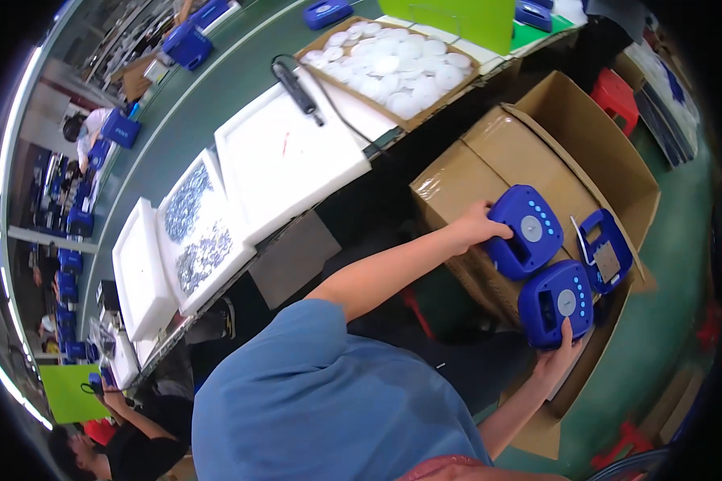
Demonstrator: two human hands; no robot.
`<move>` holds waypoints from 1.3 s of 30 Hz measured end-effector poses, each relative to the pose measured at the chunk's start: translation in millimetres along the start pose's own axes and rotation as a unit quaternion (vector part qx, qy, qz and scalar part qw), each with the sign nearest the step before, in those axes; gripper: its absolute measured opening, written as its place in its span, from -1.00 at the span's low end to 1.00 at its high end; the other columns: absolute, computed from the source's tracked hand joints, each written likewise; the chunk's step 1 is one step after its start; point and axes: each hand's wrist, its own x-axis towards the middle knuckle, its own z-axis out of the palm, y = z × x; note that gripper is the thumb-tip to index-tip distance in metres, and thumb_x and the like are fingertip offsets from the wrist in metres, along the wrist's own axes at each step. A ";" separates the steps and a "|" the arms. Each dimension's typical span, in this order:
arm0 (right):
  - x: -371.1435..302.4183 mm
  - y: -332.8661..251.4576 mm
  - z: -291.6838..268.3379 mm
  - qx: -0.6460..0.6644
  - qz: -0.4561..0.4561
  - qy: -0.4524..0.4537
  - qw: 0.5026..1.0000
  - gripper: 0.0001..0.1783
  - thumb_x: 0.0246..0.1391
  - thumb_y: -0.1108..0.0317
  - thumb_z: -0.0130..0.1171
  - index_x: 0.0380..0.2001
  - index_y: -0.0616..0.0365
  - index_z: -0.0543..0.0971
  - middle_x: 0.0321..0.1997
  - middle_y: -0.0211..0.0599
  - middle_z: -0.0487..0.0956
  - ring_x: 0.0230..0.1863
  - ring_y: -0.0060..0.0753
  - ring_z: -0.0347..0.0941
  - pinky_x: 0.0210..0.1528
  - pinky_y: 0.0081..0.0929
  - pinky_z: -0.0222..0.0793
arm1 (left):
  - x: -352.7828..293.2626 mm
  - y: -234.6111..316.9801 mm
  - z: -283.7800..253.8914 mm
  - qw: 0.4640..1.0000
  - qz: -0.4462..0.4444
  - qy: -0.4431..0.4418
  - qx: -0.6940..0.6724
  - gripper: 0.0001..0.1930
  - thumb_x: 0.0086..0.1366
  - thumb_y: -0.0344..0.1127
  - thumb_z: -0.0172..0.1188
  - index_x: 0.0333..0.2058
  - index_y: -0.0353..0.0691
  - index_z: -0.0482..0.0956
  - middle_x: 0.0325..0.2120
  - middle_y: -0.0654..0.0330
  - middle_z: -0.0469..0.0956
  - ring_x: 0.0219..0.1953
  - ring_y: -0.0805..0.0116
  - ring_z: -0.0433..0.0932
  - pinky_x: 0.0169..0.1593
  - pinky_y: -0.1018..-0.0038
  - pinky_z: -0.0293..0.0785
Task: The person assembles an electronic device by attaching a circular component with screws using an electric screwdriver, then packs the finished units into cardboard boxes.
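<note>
My left hand point(479, 228) grips a blue plastic housing point(531, 229) by its left edge, thumb on top. This housing has a round grey disc, a row of light-blue dots and a handle-like slot. In my right hand point(561, 353) is a second blue plastic housing point(567, 301) of the same kind, held at its lower edge. The two housings lie side by side, close together, above a cardboard box point(473, 160). Just right of them rests a third blue housing point(606, 250), with its inside showing, a tan piece in it and a white strip beside it.
An open carton point(594, 132) adjoins the box. On the bench to the left are a tray of white discs point(401, 60), a black corded tool point(297, 88), a white foam tray point(289, 152) and a tray of small metal parts point(196, 228). A co-worker point(128, 433) sits at lower left.
</note>
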 end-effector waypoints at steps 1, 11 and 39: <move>5.5 10.8 -12.3 0.029 -0.015 0.008 0.999 -0.10 0.10 0.28 0.49 0.43 0.09 0.24 0.35 -0.07 0.42 0.25 0.00 0.51 0.05 -0.11 0.67 | -2.9 0.7 0.1 1.000 -0.002 -0.010 0.008 -0.13 0.00 -0.27 0.55 0.29 -0.34 0.35 0.04 -0.07 0.58 -0.08 0.13 0.68 -0.13 0.23 0.70; -36.4 5.2 -111.2 0.240 0.008 0.047 0.970 -0.31 0.21 0.27 0.25 0.38 0.18 0.35 0.28 -0.11 0.54 0.26 -0.16 0.52 0.33 -0.15 0.47 | -19.2 8.3 -11.4 0.999 -0.042 -0.026 -0.007 -0.33 0.28 -0.36 0.36 0.32 -0.29 0.30 0.04 -0.04 0.58 -0.03 0.04 0.71 -0.10 0.06 0.76; 384.2 243.5 -337.9 0.360 0.023 0.358 0.861 -0.14 -0.04 0.45 0.58 0.33 -0.15 0.43 0.33 -0.29 0.51 0.29 0.00 0.47 0.25 0.27 0.46 | -30.6 -1.9 -44.0 1.000 -0.006 -0.002 0.028 -0.28 0.27 -0.26 0.32 0.35 -0.38 0.30 0.16 0.03 0.56 0.17 0.08 0.59 0.30 0.12 0.50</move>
